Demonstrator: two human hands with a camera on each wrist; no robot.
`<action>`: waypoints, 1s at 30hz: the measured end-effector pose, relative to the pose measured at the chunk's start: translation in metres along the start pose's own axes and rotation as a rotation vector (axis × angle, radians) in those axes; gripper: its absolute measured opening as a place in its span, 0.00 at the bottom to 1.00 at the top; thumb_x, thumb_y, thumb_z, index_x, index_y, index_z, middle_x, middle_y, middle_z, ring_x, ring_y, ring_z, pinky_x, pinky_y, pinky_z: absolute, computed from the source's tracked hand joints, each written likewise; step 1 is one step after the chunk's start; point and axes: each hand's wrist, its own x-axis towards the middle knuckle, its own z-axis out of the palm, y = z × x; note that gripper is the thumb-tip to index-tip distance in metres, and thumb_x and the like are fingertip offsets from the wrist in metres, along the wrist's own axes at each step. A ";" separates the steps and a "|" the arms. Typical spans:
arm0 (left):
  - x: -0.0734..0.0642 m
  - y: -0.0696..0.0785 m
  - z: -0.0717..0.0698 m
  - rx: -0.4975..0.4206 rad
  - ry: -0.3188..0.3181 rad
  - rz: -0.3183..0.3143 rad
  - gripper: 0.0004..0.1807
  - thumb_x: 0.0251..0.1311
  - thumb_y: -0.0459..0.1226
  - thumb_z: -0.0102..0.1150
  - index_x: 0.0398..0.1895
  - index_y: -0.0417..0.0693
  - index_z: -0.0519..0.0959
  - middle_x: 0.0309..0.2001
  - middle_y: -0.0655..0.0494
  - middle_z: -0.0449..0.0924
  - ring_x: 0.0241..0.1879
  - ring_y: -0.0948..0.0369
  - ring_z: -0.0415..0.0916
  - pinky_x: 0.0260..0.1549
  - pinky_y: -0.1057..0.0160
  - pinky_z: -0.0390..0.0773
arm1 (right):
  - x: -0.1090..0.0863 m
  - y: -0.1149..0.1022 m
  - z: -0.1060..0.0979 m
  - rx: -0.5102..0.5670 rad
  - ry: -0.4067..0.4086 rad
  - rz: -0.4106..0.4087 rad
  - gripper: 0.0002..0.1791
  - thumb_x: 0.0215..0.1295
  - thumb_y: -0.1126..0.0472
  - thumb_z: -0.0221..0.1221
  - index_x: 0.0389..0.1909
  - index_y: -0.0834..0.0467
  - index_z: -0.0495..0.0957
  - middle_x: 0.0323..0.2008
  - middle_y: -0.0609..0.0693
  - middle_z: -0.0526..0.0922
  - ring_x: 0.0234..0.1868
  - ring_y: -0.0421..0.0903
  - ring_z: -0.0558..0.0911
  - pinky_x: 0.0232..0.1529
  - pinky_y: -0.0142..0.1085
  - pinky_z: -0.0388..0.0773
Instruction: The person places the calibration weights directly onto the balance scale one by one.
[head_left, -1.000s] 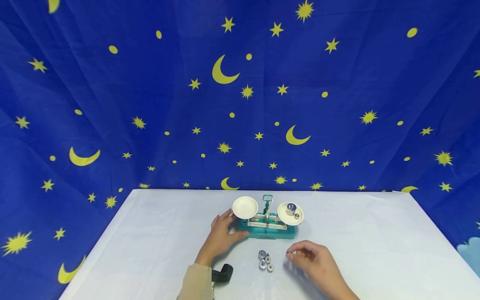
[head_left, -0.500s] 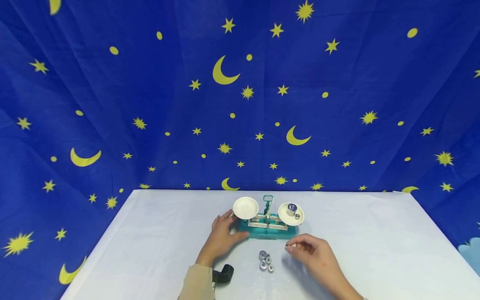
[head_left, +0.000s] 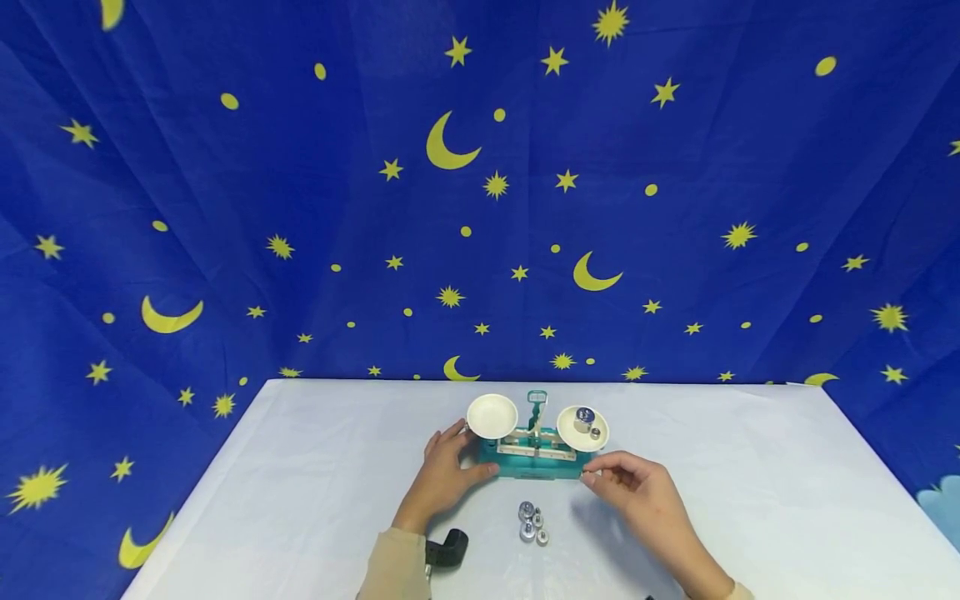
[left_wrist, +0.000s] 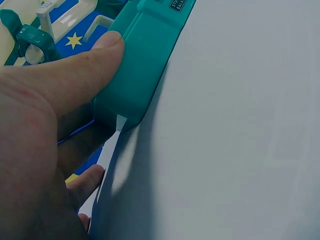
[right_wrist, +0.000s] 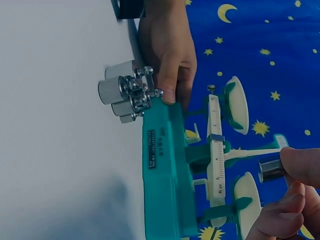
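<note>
Toward the far edge of the tabletop [head_left: 772, 483], about midway between its sides, stands the balance, with a green base [head_left: 536, 469] and two white pans. Left pan [head_left: 491, 417]: nothing seen in it. Right pan [head_left: 567, 430]: a large weight [head_left: 584, 418] and a small weight [head_left: 595, 433] beside it; this pan looks slightly lower. Loose weights [head_left: 527, 532] are bunched on the tabletop between the base and the near edge.

Left hand [head_left: 447, 477] grips the base's left end: thumb on top at the near left corner, fingers behind. Right hand [head_left: 641, 496] is narrow, thumb and fingers pinching a metal weight [right_wrist: 270, 169] by the base's near right corner, below the right pan. Whether any of that hand touches the base, can't tell.

Step in hand: looks like carrying the pinched weight to the right pan while the left hand steadies the base. Next move likely calls for a lift past the right pan's near rim, then a soft set-down on bare pan next to the two weights, and a clean release. Watch for a bumped rim or a knocked small weight; the pan will probably rock under any touch. Left hand best stays on the base, off the left pan. Number on the pinched weight can't be read.
</note>
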 end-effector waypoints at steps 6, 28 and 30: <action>0.000 0.000 0.000 -0.002 -0.001 -0.005 0.38 0.55 0.48 0.73 0.64 0.34 0.74 0.68 0.36 0.70 0.73 0.40 0.57 0.72 0.32 0.41 | 0.003 -0.002 0.001 0.000 0.004 -0.030 0.07 0.58 0.64 0.71 0.36 0.61 0.86 0.28 0.49 0.78 0.29 0.41 0.75 0.28 0.30 0.75; 0.001 0.000 -0.001 -0.004 -0.008 -0.006 0.37 0.56 0.47 0.72 0.65 0.35 0.74 0.68 0.38 0.70 0.74 0.41 0.57 0.72 0.33 0.41 | 0.020 -0.007 0.003 -0.029 0.047 -0.033 0.07 0.58 0.64 0.71 0.36 0.60 0.86 0.29 0.51 0.78 0.29 0.42 0.74 0.29 0.29 0.75; 0.001 0.000 -0.001 -0.001 -0.009 -0.007 0.37 0.56 0.47 0.72 0.65 0.35 0.74 0.68 0.38 0.70 0.74 0.41 0.57 0.72 0.33 0.41 | 0.021 -0.007 0.003 -0.023 0.047 -0.044 0.07 0.58 0.65 0.71 0.36 0.60 0.86 0.29 0.51 0.79 0.29 0.42 0.75 0.28 0.29 0.75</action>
